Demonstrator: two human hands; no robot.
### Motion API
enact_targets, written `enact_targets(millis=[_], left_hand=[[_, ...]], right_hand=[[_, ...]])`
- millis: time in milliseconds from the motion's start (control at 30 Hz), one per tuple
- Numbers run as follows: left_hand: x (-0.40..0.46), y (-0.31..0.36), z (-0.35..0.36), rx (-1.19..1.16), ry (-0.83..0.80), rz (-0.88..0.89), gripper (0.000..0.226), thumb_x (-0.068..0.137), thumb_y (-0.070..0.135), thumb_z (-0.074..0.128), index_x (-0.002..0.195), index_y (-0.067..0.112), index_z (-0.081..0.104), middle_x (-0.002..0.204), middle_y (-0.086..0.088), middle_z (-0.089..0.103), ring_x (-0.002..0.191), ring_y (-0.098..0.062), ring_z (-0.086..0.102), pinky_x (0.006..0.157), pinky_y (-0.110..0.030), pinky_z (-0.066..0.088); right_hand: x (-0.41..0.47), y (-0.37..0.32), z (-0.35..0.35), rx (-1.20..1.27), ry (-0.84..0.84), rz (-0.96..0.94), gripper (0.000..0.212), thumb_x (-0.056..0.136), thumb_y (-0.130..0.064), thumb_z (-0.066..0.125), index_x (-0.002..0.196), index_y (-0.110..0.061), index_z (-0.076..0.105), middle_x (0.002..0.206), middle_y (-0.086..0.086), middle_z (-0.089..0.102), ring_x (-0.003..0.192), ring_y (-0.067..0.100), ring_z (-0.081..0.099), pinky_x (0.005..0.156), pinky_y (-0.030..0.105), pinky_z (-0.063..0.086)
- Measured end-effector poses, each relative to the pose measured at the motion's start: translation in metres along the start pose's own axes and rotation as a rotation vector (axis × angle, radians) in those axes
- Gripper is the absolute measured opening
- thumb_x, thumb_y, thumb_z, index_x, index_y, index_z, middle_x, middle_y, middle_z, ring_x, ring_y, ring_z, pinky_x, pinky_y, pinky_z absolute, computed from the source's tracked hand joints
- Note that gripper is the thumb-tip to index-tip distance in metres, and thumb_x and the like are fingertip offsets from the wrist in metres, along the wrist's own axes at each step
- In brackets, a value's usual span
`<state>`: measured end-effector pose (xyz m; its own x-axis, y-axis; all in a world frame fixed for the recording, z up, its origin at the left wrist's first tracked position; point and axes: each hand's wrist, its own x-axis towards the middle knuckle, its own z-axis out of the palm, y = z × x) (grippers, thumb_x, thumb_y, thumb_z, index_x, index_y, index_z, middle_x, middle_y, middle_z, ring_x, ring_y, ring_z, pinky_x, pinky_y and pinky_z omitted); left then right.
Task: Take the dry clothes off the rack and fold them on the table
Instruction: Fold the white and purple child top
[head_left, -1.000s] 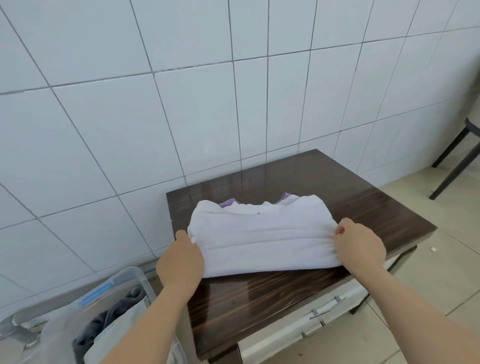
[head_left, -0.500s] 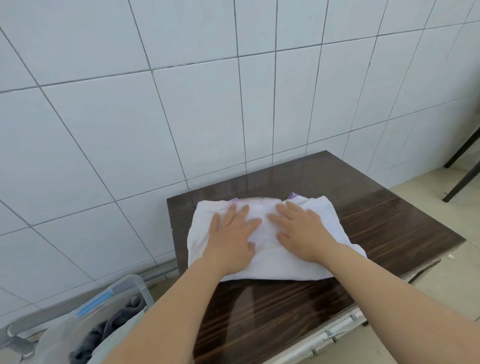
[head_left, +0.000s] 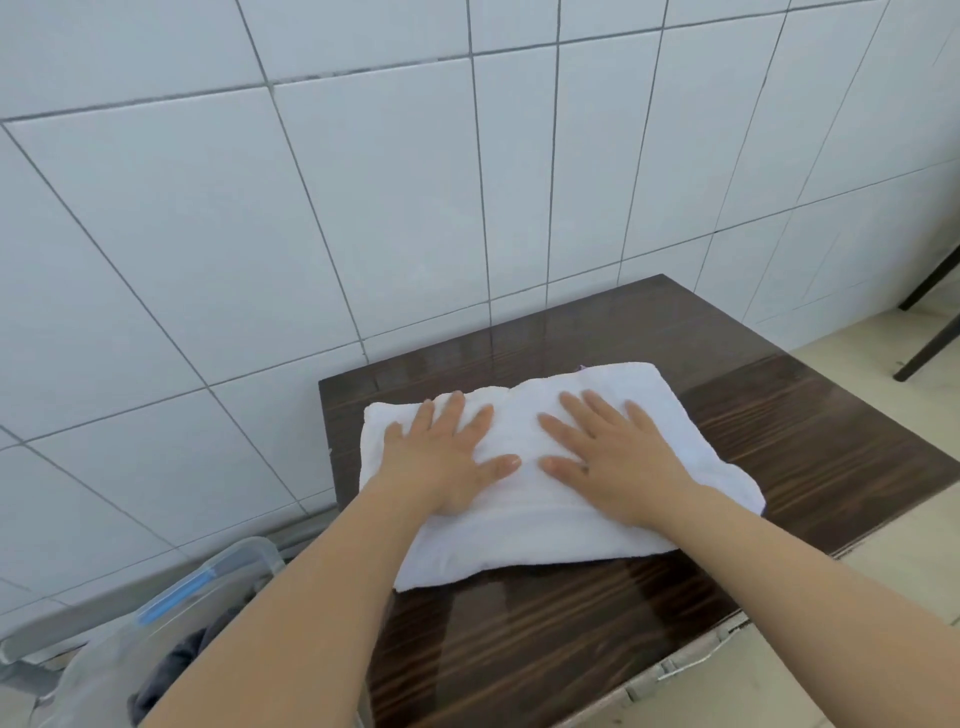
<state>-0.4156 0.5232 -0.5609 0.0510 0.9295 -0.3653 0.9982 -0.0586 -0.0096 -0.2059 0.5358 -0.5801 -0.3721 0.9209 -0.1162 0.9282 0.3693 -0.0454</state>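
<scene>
Under both palms: one white garment (head_left: 545, 499), folded into a thick oblong, lying flat on the dark wood-grain surface (head_left: 571, 639).

Left hand (head_left: 447, 457): fingers straight and spread, palm down, pressing the left half of the garment. Grips nothing.

Right hand (head_left: 618, 457): fingers straight and spread, palm down, pressing the right half, thumb tip near the left thumb but apart from it. Grips nothing.

Beyond the right fingertips: a sliver of purple cloth (head_left: 582, 368) shows at the garment's far edge; whether it is a second item underneath or part of the same piece cannot be told.

Below and outside the left forearm: a clear plastic bin (head_left: 228, 566) with a blue catch, standing off the surface's left edge. Dark grey cloth (head_left: 176, 670) lies inside; whether it is folded, or part of the task, cannot be told.

Past both hands: white tiled wall (head_left: 363, 208) touching the surface's far edge. Out to the right of the right hand: black furniture legs (head_left: 930, 338) on the floor.

Rack: not in view.

Progress, as judged: this garment is off the rack, on the surface, and folded; the flat hands suggest a final smoothing. Its near right corner splays a little past the fold. How many clothes remain on the rack cannot be judged. Left to do, at least: release this piece and fetch any others.
</scene>
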Motion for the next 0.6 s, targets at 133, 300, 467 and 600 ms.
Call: enact_targets(millis=[133, 300, 467, 600], left_hand=[[-0.022, 0.026, -0.016, 0.095, -0.015, -0.19, 0.083, 0.084, 0.08, 0.023, 0.134, 0.017, 0.045, 0.134, -0.008, 0.05, 0.114, -0.029, 0.053, 0.087, -0.04, 0.049], [-0.037, 0.023, -0.03, -0.033, 0.207, -0.243, 0.045, 0.092, 0.056, 0.046, 0.108, 0.016, 0.06, 0.095, 0.001, 0.053, 0.093, -0.02, 0.053, 0.065, -0.03, 0.041], [-0.033, 0.014, -0.029, -0.896, 0.267, -0.382, 0.068, 0.08, 0.034, 0.076, 0.13, 0.001, 0.044, 0.123, -0.007, 0.05, 0.105, -0.025, 0.053, 0.076, -0.03, 0.043], [-0.023, 0.006, -0.024, -0.945, 0.118, -0.416, 0.044, 0.071, 0.015, 0.082, 0.107, -0.001, 0.062, 0.103, -0.01, 0.064, 0.093, -0.027, 0.061, 0.08, -0.034, 0.052]], right_hand=[[0.001, 0.017, -0.015, -0.275, 0.209, 0.235, 0.051, 0.101, -0.039, 0.035, 0.149, -0.022, 0.025, 0.159, 0.016, 0.012, 0.147, 0.033, 0.006, 0.116, 0.054, 0.01], [-0.026, -0.009, -0.017, 0.222, 0.247, 0.273, 0.045, 0.094, -0.049, 0.05, 0.127, -0.019, 0.054, 0.129, 0.006, 0.046, 0.119, 0.023, 0.042, 0.093, 0.036, 0.04], [-0.032, -0.007, -0.024, 0.782, 0.173, 0.514, 0.038, 0.083, -0.022, 0.072, 0.112, -0.011, 0.051, 0.109, 0.007, 0.056, 0.095, 0.019, 0.052, 0.078, 0.028, 0.044], [-0.038, 0.005, -0.044, 1.108, -0.193, 0.617, 0.015, 0.08, 0.006, 0.068, 0.086, -0.004, 0.059, 0.095, 0.013, 0.066, 0.082, 0.023, 0.065, 0.072, 0.032, 0.058]])
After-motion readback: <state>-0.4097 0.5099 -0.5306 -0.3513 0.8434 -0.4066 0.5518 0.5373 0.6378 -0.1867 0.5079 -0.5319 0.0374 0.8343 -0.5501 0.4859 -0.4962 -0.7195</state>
